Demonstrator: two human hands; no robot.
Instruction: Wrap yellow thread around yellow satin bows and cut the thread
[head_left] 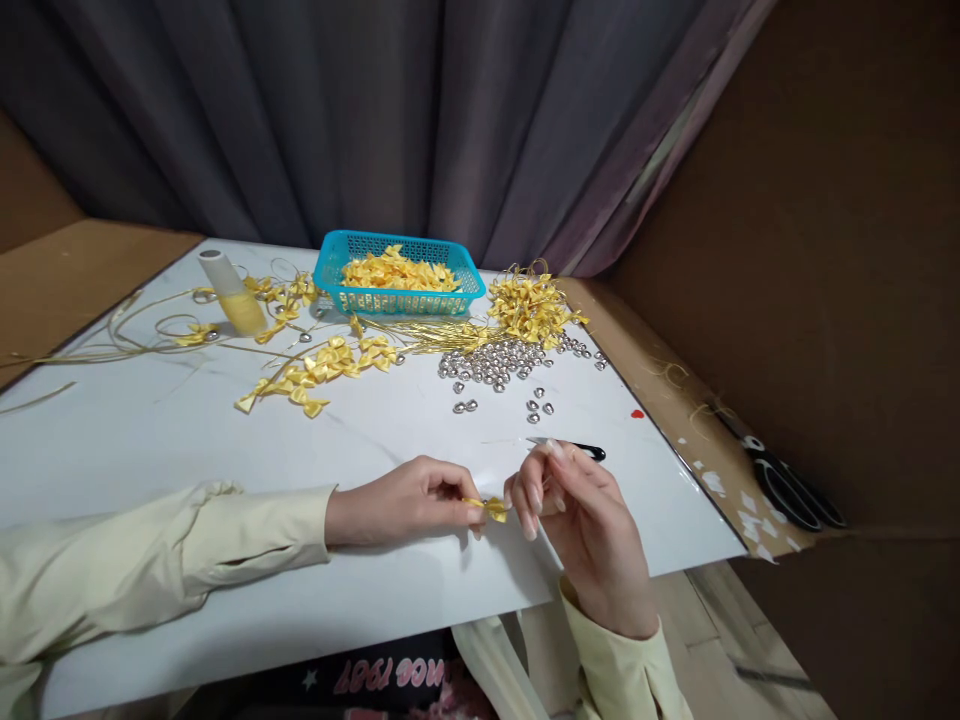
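My left hand (pixel 412 502) pinches a small yellow ribbon bow (pixel 495 509) between thumb and fingertips, just above the white tabletop. A small silvery spot shows at the middle of this bow. Close on the bow's right side, my right hand (pixel 596 535) is raised with its palm partly turned up. Its fingers are curled and the thumb presses toward the index finger; whatever may be between them is too small to make out. Behind the right hand lies a small pointed tool with a black handle (pixel 592 451), partly covered by the fingers.
A blue basket (pixel 322 290) of yellow bows stands at the back. Loose bows (pixel 330 362), silver beads (pixel 495 362) and a bunch of bows on gold cords (pixel 532 308) lie before it. A glue bottle (pixel 236 297) stands left; scissors (pixel 784 488) rest right on cardboard.
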